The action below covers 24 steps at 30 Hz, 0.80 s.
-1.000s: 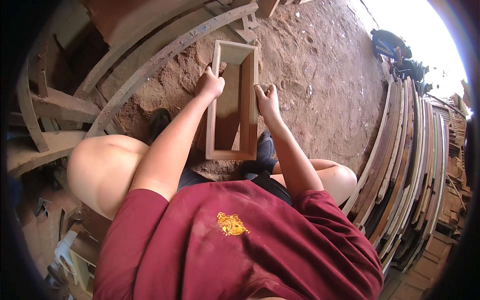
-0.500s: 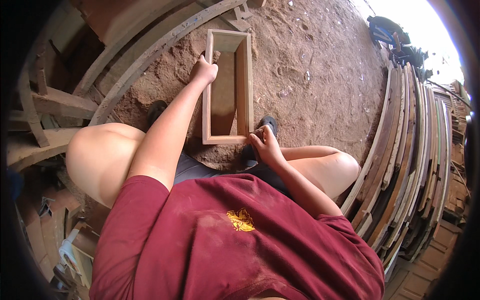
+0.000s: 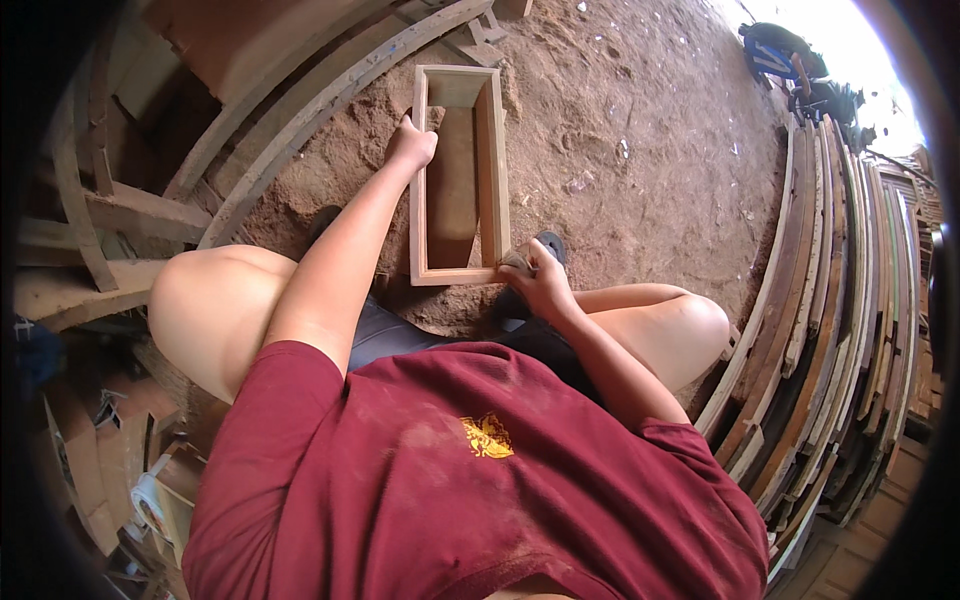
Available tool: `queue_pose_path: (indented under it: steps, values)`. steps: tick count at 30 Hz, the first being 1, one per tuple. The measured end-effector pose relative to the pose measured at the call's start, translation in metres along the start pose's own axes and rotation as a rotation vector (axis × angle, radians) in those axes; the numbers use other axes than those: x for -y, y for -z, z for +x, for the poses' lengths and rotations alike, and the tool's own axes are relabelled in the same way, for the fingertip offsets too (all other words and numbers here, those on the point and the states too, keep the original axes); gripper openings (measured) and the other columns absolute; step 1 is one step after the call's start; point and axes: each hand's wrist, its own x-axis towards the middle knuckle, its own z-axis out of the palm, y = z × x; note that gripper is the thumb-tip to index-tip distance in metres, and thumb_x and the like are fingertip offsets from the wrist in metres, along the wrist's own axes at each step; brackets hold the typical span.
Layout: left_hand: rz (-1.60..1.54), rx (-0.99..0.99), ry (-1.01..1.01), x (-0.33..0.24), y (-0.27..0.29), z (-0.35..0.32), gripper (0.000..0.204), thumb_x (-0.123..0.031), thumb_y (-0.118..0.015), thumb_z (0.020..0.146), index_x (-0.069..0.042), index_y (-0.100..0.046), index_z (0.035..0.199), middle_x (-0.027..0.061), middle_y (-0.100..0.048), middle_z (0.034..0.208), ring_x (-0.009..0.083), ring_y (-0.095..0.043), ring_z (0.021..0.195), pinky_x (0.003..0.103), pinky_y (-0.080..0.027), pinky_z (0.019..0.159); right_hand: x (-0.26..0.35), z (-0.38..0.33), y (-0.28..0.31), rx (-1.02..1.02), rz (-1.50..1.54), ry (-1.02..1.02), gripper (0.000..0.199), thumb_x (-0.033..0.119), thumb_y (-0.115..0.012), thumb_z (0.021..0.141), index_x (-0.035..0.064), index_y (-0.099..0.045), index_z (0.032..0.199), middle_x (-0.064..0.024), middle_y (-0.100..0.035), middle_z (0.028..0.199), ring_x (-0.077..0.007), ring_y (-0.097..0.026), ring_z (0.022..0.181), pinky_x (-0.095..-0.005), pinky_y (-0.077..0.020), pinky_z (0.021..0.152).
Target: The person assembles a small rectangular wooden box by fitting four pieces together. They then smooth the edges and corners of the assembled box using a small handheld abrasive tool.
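Left hand (image 3: 411,146) gripping wooden frame (image 3: 419,225); right hand (image 3: 548,287) holding small piece (image 3: 514,262) at near-right corner.

Deep rect. wood frame (image 3: 489,170) pts lengthwise fwd, sm. greyish piece (image 3: 514,261) at its near R corner.

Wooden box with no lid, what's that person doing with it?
Someone in a maroon shirt has both hands at a long wooden box, over sandy ground. The left hand grips its left side, toward the far end. The right hand is at the near right corner, holding a small greyish piece in its fingers, too unclear to name. Long boards are stacked off to the right.
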Motion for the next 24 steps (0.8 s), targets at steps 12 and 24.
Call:
queue_pose_path:
  steps: [12, 24]
  values:
    - [-0.03, -0.011, -0.027, 0.009, 0.0, 0.004, 0.075, -0.022, -0.059, 0.074, 0.001, -0.043, 0.143, 0.0285, -0.057, 0.134, 0.0385, -0.057, 0.125, 0.041, -0.044, 0.108, -0.01, -0.003, -0.005, 0.019, 0.214, 0.002, 0.023, 0.01, -0.076, 0.088, 0.0051, -0.054, 0.096, 0.0032, -0.054, 0.074, -0.0061, -0.049, 0.065, -0.0258, -0.0402, 0.056]
    - [-0.091, 0.048, -0.051, 0.01, -0.005, 0.003, 0.069, -0.024, -0.059, 0.074, -0.003, -0.048, 0.139, 0.0263, -0.065, 0.122, 0.0402, -0.062, 0.114, 0.045, -0.048, 0.1, -0.024, -0.001, -0.011, -0.08, 0.144, 0.013, 0.027, 0.019, -0.076, 0.088, 0.0055, -0.056, 0.1, -0.001, -0.058, 0.075, -0.0088, -0.053, 0.07, -0.0285, -0.0455, 0.063]
